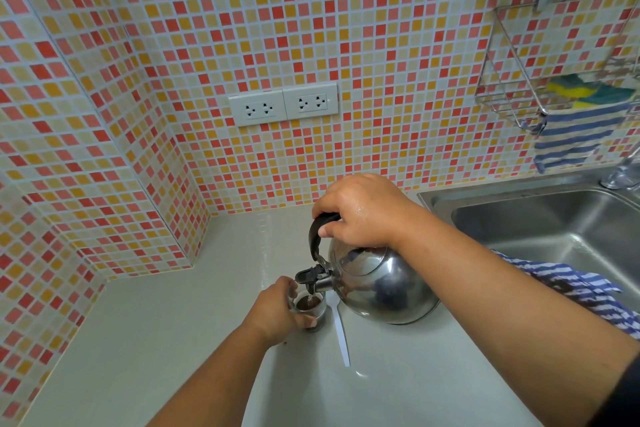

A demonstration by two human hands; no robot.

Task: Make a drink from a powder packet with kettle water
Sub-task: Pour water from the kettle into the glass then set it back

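A steel kettle with a black handle hangs tilted over the counter, its spout down over a small clear glass. My right hand grips the kettle's handle from above. A thin stream of water falls from the spout into the glass, which holds dark brown powder or liquid. My left hand is wrapped around the glass's left side, holding it on the grey counter. A white plastic spoon lies on the counter just right of the glass, partly under the kettle.
A steel sink with a tap sits at the right, a blue-striped cloth draped over its front edge. On the tiled wall are two sockets and a wire rack with sponges and a striped cloth.
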